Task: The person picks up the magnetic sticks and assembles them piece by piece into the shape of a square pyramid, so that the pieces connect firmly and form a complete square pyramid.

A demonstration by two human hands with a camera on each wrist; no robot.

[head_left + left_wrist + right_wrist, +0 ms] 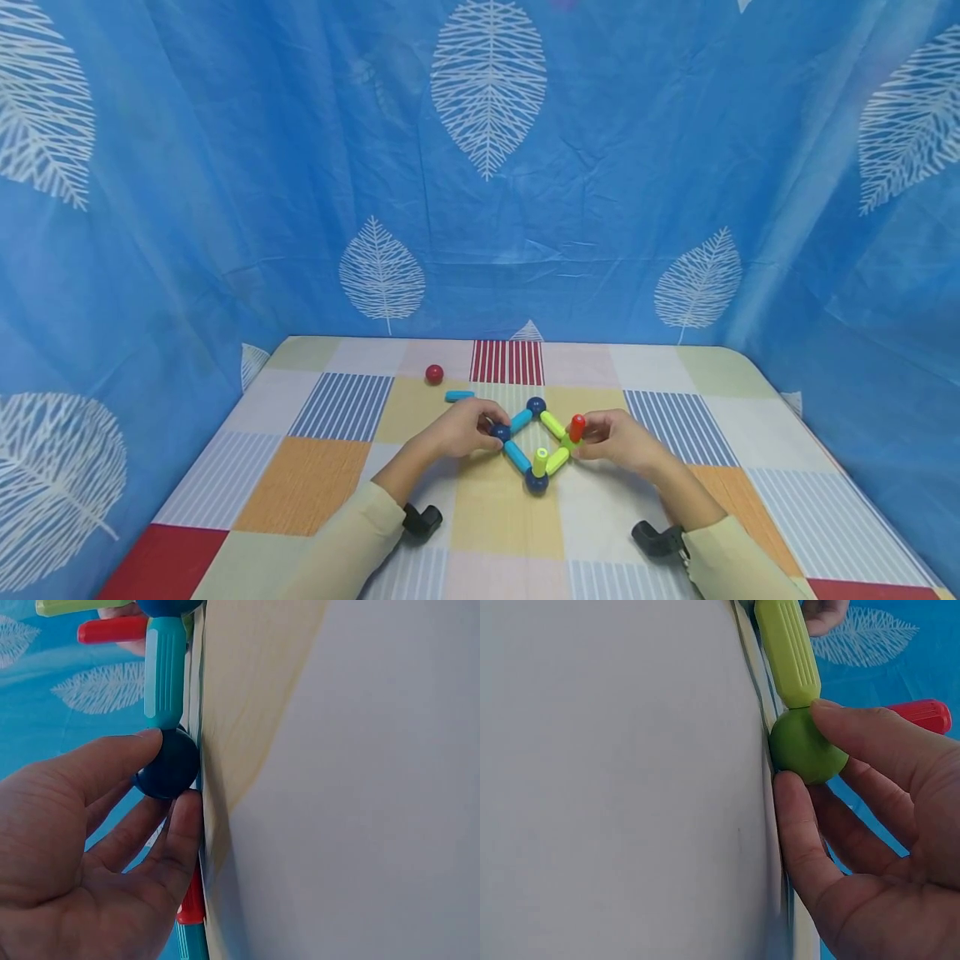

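A diamond-shaped frame of rods and balls lies on the table. At its left corner my left hand (467, 428) pinches a dark blue ball (169, 765) between thumb and fingers. Opposite, my right hand (626, 440) grips a green ball (806, 748) in the same way. Blue rods (517, 457) form the left sides, yellow-green rods (553, 425) the right ones. Dark blue balls mark the far corner (536, 405) and the near corner (536, 483). From the near ball rises an upright yellow-green rod (540, 461); a red rod (577, 428) stands up at the green ball.
Beyond my left hand lie a loose blue rod (458, 396) and, farther back, a red ball (434, 374). A patchwork cloth (510, 529) covers the table. Blue curtains (600, 167) with white leaf prints hang behind and at both sides.
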